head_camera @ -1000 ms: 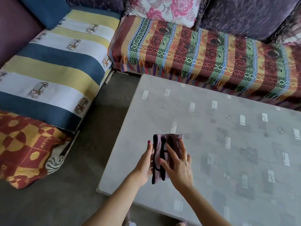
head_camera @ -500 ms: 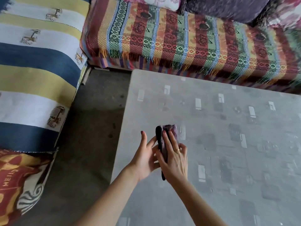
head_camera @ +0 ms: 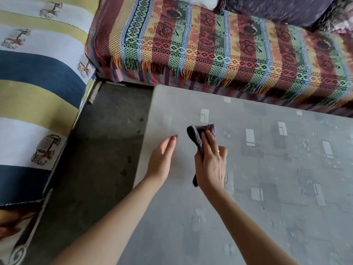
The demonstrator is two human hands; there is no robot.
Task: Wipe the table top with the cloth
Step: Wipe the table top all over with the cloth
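A folded purple and black cloth (head_camera: 203,131) is gripped in my right hand (head_camera: 211,163), over the left part of the grey patterned table top (head_camera: 267,188); whether it touches the surface is unclear. Most of the cloth is hidden under my fingers; its far end and a dark tail near my wrist stick out. My left hand (head_camera: 162,159) hovers just left of it with fingers straight and apart, holding nothing, near the table's left edge.
A sofa seat under a multicoloured fringed woven throw (head_camera: 219,48) runs along the table's far edge. Another seat with blue, yellow and white stripes (head_camera: 36,88) stands to the left. Dark bare floor (head_camera: 95,150) lies between that seat and the table.
My left hand has let go of the cloth and moved left, apart from it. My right hand alone keeps the cloth, lower and farther over the table. The view has tilted down.
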